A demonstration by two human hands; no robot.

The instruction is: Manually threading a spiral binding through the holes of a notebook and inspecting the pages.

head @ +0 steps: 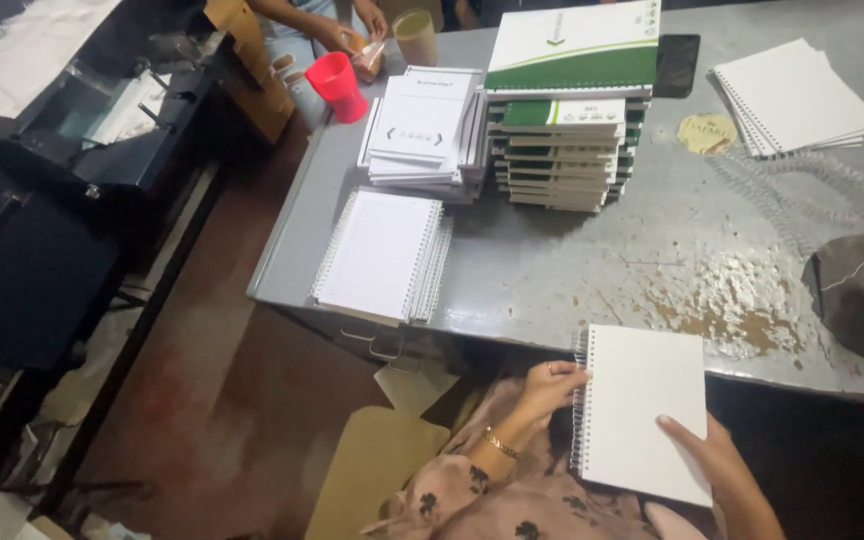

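Head view: white spiral-bound notebook (642, 410)

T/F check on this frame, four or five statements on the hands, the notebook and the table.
1. Both hands hold a white spiral notebook. True: left hand at the coil, right hand on the lower right corner.
2. The held notebook lies flat on the grey table. False: it hangs over the near edge, above the lap.
3. The red cup lies tipped over. False: it stands upright.
4. A green-and-white stack stands on the table. True.
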